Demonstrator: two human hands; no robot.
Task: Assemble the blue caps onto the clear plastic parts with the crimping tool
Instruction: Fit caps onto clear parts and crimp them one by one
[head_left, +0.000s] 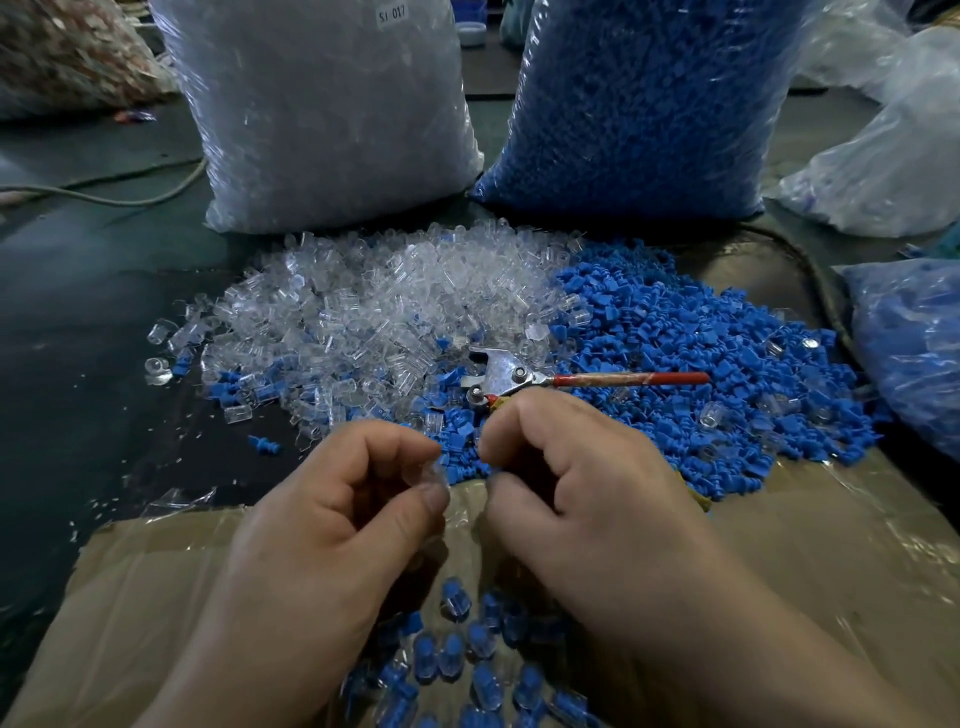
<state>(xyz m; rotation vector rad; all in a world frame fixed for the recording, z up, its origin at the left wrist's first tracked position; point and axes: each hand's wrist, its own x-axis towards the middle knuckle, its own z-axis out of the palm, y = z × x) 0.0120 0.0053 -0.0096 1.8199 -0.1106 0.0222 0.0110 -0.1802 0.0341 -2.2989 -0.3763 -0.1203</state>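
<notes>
Centrally, item one: left hand (343, 499), thumb and forefinger pinching a single clear plastic part (435, 474) just above the cardboard (779, 551).

Item two: right hand (566, 478), fingers curled, close beside the left. What lay at its fingertips was hidden, and whether it gripped the tool could not be told.

Item three: crimping tool (506, 375), its metal head lying where the two heaps met. One red handle lay free across the blue caps (717, 374); the other ran under the right hand.

Stock: clear heap (384, 301) touching the blue caps on the bench (93, 322); clear bag (322, 114) and blue bag (649, 104) standing behind; capped pieces (467, 654) lying below the hands.

Handling, by judgement: parts were light, rigid and smooth, likely slippery and easily flicked away. They were best pinched across the side walls, leaving the open end clear for the cap. The tool was best taken by both handles, well back from the head.
</notes>
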